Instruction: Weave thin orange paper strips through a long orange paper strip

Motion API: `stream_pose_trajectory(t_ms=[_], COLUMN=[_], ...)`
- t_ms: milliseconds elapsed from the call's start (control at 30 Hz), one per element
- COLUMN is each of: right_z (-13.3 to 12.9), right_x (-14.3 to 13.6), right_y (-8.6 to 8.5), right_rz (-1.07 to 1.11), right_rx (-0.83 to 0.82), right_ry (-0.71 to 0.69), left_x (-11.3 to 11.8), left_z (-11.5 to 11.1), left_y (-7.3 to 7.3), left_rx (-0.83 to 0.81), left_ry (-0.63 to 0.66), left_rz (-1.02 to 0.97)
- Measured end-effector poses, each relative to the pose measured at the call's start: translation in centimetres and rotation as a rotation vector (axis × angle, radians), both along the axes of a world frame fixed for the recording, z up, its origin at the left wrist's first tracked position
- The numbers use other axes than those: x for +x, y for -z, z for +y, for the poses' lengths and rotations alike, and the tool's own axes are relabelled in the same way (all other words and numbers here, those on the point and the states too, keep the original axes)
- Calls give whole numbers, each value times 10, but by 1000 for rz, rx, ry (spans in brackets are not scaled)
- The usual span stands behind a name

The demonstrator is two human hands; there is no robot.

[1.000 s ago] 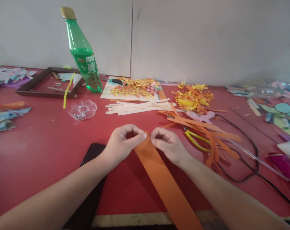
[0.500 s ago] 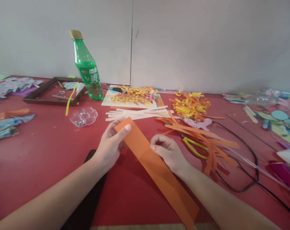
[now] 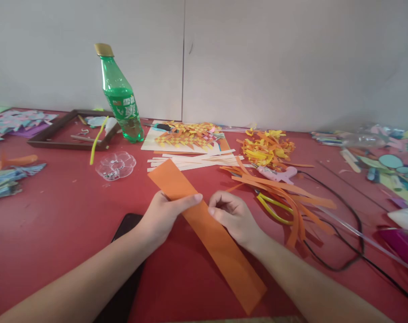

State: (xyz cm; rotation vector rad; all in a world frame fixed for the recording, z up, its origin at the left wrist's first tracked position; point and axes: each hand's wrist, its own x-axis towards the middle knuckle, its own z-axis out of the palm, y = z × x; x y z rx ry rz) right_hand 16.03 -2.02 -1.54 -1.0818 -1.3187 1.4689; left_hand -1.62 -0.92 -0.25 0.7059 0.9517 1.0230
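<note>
A long strip of orange paper (image 3: 217, 244) slants across the middle, its upper end near several cream paper strips (image 3: 197, 160). My left hand (image 3: 165, 215) grips it around its upper part, thumb on top and fingers hidden beneath. At its right edge, my right hand (image 3: 232, 215) is closed, thumb and curled fingers pinching the paper's edge. Thin orange paper strips (image 3: 281, 188) lie to the right of that hand, along with yellow-handled pliers (image 3: 274, 208) and a pink glue gun (image 3: 279, 174).
A green bottle (image 3: 123, 103) stands by a brown frame (image 3: 62, 146) and a clear flower-shaped box (image 3: 116, 166). Yellow and orange scraps (image 3: 266, 148) sit near the wall. Under my left forearm lies a black phone-like slab (image 3: 123, 269). A black cord (image 3: 358, 215) loops at right.
My left hand has slid down the orange paper toward my right hand, and the paper has shifted up and left. My right hand has barely moved.
</note>
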Motion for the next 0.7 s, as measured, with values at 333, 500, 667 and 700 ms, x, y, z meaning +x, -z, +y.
stream_pose_trajectory(t_ms=[333, 500, 667, 700], right_z=[0, 0, 0, 0], right_x=[1, 1, -1, -1], right_y=[-1, -1, -1, -1], right_rz=[4, -48, -35, -40], right_rx=[-105, -54, -76, -76], right_ry=[80, 66, 49, 42], left_x=[-5, -1, -2, -4], left_z=[0, -4, 2, 4], left_y=[-2, -1, 2, 1], left_rx=[-59, -76, -5, -10], left_ry=[133, 179, -22, -82], left_rz=[-2, 50, -8, -21])
